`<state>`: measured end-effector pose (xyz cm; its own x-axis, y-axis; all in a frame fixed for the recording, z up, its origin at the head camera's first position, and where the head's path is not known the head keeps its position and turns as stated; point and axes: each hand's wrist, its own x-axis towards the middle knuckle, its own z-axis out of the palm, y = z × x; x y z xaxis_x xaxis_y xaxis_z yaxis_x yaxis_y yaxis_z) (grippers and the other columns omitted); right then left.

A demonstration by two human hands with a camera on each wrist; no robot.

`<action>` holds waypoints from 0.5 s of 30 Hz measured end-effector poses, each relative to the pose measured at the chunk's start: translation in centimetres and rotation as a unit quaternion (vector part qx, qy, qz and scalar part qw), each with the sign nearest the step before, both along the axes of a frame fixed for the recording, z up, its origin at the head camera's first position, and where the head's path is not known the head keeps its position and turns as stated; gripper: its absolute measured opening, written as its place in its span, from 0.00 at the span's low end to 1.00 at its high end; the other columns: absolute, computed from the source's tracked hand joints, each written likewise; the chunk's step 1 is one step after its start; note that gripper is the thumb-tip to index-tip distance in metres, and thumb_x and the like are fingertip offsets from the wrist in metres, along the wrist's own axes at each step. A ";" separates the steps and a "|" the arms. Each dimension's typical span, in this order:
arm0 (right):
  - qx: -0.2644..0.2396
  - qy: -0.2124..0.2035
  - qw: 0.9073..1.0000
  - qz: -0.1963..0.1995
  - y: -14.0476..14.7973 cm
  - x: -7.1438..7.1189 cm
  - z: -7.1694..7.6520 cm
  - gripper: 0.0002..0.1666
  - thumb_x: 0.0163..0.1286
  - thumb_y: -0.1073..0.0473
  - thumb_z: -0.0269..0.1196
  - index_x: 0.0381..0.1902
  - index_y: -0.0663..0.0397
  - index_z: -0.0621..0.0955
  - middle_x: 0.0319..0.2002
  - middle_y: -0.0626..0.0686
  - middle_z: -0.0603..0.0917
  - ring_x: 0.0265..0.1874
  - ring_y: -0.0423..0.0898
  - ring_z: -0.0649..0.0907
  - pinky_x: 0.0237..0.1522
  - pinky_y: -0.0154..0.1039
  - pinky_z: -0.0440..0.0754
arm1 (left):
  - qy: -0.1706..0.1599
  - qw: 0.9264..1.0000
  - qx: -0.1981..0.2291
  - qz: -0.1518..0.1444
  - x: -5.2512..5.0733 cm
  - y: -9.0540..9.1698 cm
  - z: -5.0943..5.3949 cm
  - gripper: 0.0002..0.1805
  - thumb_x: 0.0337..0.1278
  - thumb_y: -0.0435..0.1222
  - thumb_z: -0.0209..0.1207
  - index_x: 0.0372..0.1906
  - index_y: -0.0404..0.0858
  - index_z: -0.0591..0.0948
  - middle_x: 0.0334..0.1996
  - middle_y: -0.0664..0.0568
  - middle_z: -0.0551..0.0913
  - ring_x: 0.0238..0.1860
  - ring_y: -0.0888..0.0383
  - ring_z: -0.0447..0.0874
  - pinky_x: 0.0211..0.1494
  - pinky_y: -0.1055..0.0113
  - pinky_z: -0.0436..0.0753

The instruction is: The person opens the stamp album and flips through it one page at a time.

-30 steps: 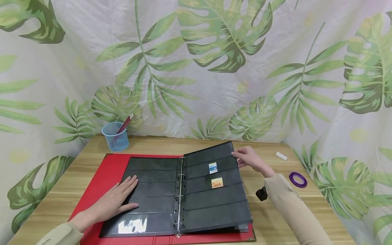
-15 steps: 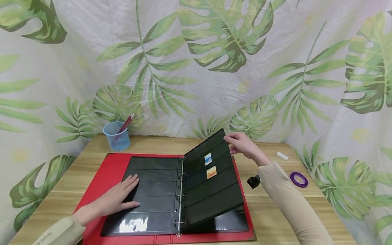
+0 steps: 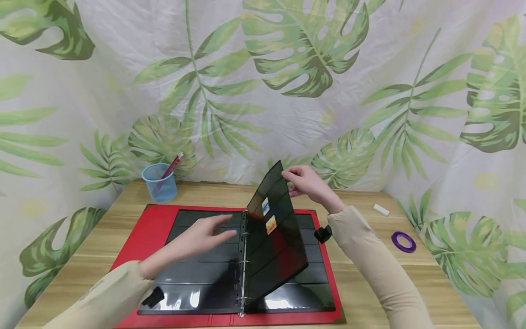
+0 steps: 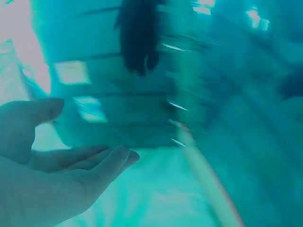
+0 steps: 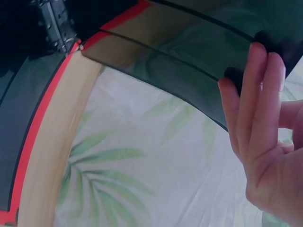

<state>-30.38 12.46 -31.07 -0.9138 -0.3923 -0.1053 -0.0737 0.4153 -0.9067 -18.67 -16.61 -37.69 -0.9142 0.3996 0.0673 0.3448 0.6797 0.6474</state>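
Observation:
A red ring binder lies spread on the table with black pocket pages. My right hand pinches the far outer corner of one page, which stands steeply raised from the metal rings. In that page sit a blue-and-white stamp and an orange stamp. In the right wrist view, fingers lie against the lifted page's back. My left hand hovers over the left page, fingers extended, holding nothing. The left wrist view shows its thumb apart from the fingers.
A blue mesh cup with red pencils stands at the back left. At the right lie a white eraser and a purple tape roll. A leaf-patterned cloth hangs behind the wooden table.
My right hand has swung the page up and leftward, uncovering another black page underneath. My left hand has lifted off the left page and moved right toward the rings.

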 end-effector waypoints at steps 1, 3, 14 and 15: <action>-0.004 -0.001 1.000 0.001 -0.3 0.0 0.1 0.20 0.78 0.54 0.52 0.54 0.66 0.77 0.37 0.51 0.71 0.25 0.39 0.76 0.31 0.29 0.84 | -0.006 1.000 0.015 -0.003 -0.2 0.8 0.8 0.32 0.68 0.47 0.58 0.67 0.29 0.73 0.62 0.36 0.79 0.59 0.44 0.83 0.60 0.48 0.81; -0.011 -0.003 1.000 0.000 -0.8 0.1 0.3 0.20 0.78 0.54 0.51 0.55 0.66 0.77 0.39 0.51 0.72 0.24 0.39 0.77 0.30 0.29 0.84 | -0.019 0.999 0.046 -0.011 -0.6 2.4 2.2 0.31 0.69 0.47 0.56 0.67 0.29 0.72 0.64 0.36 0.78 0.63 0.43 0.79 0.63 0.48 0.79; -0.025 0.007 1.000 0.014 -3.2 0.6 0.4 0.18 0.79 0.54 0.51 0.48 0.65 0.78 0.35 0.51 0.72 0.22 0.41 0.79 0.30 0.34 0.87 | -0.056 0.993 0.105 0.005 -1.3 7.2 5.4 0.38 0.72 0.48 0.53 0.76 0.30 0.58 0.74 0.36 0.63 0.68 0.38 0.74 0.66 0.46 0.77; -0.026 0.009 1.000 0.013 -3.4 0.7 0.4 0.17 0.79 0.53 0.51 0.47 0.63 0.78 0.34 0.50 0.72 0.22 0.41 0.79 0.30 0.34 0.87 | -0.055 0.992 0.109 0.004 -1.4 7.4 5.5 0.37 0.72 0.48 0.52 0.75 0.31 0.60 0.73 0.36 0.66 0.68 0.39 0.74 0.67 0.46 0.76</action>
